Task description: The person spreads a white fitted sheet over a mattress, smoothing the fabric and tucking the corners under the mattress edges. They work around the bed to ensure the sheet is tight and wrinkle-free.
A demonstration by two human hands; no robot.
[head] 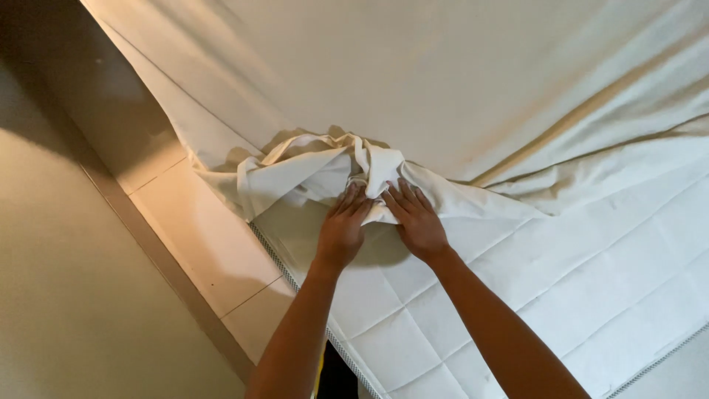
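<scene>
A tiled floor (199, 236) is seen at the left beside the quilted mattress (561, 295). The left hand (342, 227) is laid flat, fingers extended, against the bunched cream bedsheet (310, 170) at the mattress corner. Just beside it, the right hand (415, 219) is pressed open on the same bunched fabric.
</scene>
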